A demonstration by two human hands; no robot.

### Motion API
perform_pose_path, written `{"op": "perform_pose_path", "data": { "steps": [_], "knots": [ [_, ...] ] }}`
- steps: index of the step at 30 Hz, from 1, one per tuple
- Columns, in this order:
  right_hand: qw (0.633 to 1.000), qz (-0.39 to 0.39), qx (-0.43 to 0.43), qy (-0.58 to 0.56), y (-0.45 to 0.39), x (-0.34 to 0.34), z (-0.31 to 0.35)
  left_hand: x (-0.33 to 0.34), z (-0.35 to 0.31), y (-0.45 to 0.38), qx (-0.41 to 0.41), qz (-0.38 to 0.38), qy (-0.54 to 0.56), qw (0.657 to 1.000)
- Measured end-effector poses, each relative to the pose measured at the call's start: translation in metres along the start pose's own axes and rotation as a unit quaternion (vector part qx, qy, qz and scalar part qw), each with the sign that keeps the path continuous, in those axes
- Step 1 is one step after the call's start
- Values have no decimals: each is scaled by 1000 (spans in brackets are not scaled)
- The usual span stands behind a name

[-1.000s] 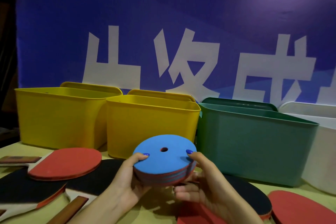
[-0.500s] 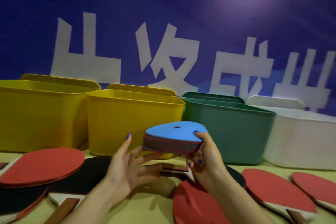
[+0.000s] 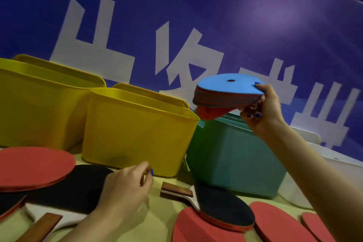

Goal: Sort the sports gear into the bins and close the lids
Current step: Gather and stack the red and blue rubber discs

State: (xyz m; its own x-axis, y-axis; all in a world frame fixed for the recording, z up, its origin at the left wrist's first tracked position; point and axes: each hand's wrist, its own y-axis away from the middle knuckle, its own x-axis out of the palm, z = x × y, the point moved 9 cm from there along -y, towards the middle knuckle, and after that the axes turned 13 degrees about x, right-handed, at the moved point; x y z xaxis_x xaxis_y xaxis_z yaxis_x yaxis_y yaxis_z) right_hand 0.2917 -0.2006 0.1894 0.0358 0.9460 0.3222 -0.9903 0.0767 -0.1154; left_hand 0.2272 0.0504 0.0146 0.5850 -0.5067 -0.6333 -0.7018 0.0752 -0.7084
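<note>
My right hand (image 3: 263,112) grips a stack of flat round discs (image 3: 227,92), blue on top with a small centre hole, red and grey below. It holds them in the air above the near left corner of the green bin (image 3: 231,159). My left hand (image 3: 125,188) hovers low over the table with fingers loosely curled and nothing in it, just in front of the second yellow bin (image 3: 135,135). A black table tennis paddle (image 3: 222,206) lies to its right, its handle pointing at the hand.
Another yellow bin (image 3: 39,108) stands at the far left and a white bin (image 3: 337,169) at the right, lids propped behind them. Several red and black paddles lie on the yellow table, including a red paddle (image 3: 33,165) at left and another red paddle (image 3: 279,222) at right.
My left hand let go of the disc stack and dropped toward the table. My right hand lifted the stack up and to the right, over the green bin. The view tilted.
</note>
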Motion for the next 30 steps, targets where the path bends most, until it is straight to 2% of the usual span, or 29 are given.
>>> {"op": "perform_pose_path", "data": {
  "steps": [6,10,16,21,25,30],
  "knots": [
    [999,-16,-6,-31,-24,3,16,2,8,2,-6,1,-3,1000],
    [995,-89,0,-53,-61,-23,6,6,10,0,-15,17,-19,1000],
    [978,-199,51,-18,-95,-65,-31,5,13,0,-28,0,-22,999],
    [969,-224,31,-103,-101,-67,-41,6,13,1,-37,6,-6,999],
    [971,-217,-5,-103,-113,-60,-52,8,12,0,-41,31,-8,999],
    [966,-236,30,-101,-123,-53,-65,11,12,0,-41,45,-12,998]
  ]
}}
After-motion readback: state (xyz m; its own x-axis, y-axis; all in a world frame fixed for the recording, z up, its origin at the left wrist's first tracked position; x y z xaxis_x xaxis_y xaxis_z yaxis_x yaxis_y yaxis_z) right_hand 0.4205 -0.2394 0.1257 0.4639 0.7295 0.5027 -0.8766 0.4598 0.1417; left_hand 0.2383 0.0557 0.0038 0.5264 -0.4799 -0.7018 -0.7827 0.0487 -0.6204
